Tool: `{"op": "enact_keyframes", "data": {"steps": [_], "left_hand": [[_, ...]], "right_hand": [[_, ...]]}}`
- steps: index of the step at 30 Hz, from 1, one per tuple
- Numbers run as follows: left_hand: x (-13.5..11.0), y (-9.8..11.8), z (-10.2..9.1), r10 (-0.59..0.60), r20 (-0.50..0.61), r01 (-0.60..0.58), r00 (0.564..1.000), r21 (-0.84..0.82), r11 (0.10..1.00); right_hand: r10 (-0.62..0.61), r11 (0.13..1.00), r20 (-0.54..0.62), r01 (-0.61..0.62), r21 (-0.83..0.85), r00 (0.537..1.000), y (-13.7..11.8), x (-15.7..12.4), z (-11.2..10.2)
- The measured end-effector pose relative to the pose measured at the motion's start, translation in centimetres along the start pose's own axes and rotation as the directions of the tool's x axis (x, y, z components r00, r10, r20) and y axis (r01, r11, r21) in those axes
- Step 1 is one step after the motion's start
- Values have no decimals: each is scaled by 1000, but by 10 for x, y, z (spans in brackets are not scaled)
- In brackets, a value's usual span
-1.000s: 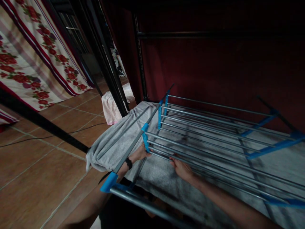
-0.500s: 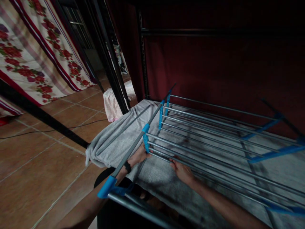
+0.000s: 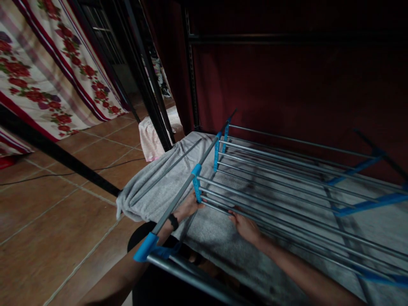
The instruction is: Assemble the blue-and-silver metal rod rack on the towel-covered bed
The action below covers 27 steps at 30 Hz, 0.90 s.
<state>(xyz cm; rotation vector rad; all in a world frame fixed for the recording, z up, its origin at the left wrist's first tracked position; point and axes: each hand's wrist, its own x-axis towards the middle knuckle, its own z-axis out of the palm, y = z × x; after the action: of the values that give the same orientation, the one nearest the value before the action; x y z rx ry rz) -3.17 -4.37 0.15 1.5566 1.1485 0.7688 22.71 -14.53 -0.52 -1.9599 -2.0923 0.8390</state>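
Observation:
A rack of grey metal tubes [image 3: 270,194] and blue plastic connectors lies on its side across a grey blanket. My left hand [image 3: 190,205], with a dark band on its wrist, reaches behind the rack's upright pole [image 3: 178,197]. Its fingers close around the lower end of a blue connector [image 3: 196,187], partly hidden by it. To the right, my right hand [image 3: 245,227] pinches the lowest tube [image 3: 217,207] a short way from that connector. Another blue connector [image 3: 147,247] sits at the pole's near end, above my lap, with thicker tubes running from it.
Under the rack spreads the grey blanket [image 3: 161,187], a loose rod [image 3: 172,168] lying on it. Black metal frame posts [image 3: 149,85] stand left and behind. Dark red cloth [image 3: 287,93] hangs at the back, a flowered curtain [image 3: 41,72] at left. A cable [image 3: 73,173] crosses the tiled floor.
The view has shifted very slightly. Both hands keep their holds on the connector and the tube, and the rack stays nearly in place.

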Motion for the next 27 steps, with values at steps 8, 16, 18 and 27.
{"op": "enact_keyframes", "data": {"steps": [8,16,18,27], "left_hand": [[3,-7,3,-41,21,42,999,-63,997],[0,-1,7,-17,29,20,999,-81,997],[-1,2,6,-14,31,16,999,-72,997],[0,-4,7,1,11,0,1000,-45,999]], "right_hand": [[-6,1000,-4,6,26,1000,4,1,0],[-12,1000,4,12,20,1000,1,-1,-1],[-4,1000,26,3,26,1000,0,-1,-1],[-58,998,-1,58,2,998,4,1,2]]}}
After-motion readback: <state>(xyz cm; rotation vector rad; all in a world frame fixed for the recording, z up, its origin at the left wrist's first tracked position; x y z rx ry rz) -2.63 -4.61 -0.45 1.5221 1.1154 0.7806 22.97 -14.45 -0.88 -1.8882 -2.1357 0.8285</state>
